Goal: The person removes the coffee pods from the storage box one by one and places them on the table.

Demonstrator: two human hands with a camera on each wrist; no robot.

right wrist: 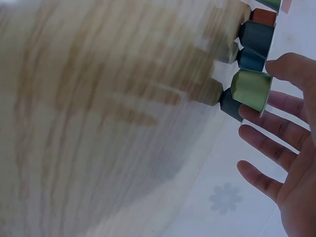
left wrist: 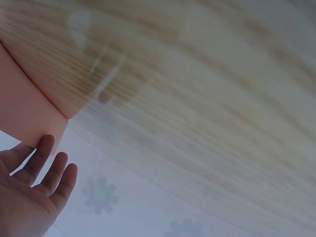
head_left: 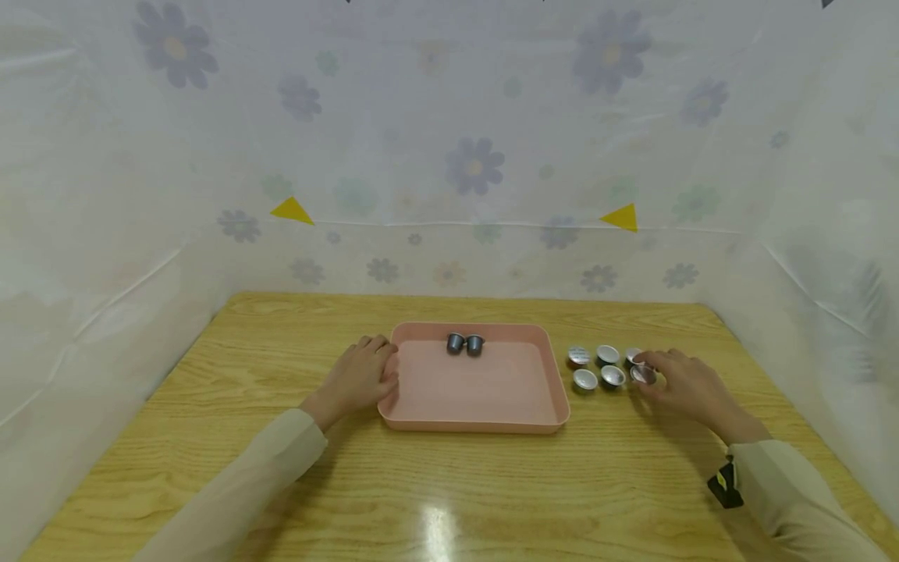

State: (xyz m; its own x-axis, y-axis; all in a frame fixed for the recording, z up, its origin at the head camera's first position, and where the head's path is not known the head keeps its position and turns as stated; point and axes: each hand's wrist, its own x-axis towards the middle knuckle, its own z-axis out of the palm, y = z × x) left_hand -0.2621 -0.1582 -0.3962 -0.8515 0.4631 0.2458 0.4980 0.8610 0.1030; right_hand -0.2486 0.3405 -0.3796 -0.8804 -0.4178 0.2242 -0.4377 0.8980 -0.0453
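Note:
In the head view, my left hand [head_left: 360,373] rests against the left side of a pink tray [head_left: 474,427]. The left wrist view shows its fingers fairly straight, touching the tray's wall [left wrist: 29,106]. Two dark coffee capsules [head_left: 456,343] sit side by side near the tray's back edge. Right of the tray, several more capsules [head_left: 585,380] stand lid up in two rows. With thumb and fingers, my right hand [head_left: 691,390] pinches the front-right capsule [head_left: 642,375]; the right wrist view shows its green body [right wrist: 251,90]. Part of the capsule behind it is hidden by the fingers.
The wooden table [head_left: 449,476] runs back to a flower-patterned white curtain [head_left: 393,140], which also closes both sides. Closest to the green capsule are a dark capsule [right wrist: 230,104] and a blue one [right wrist: 251,60].

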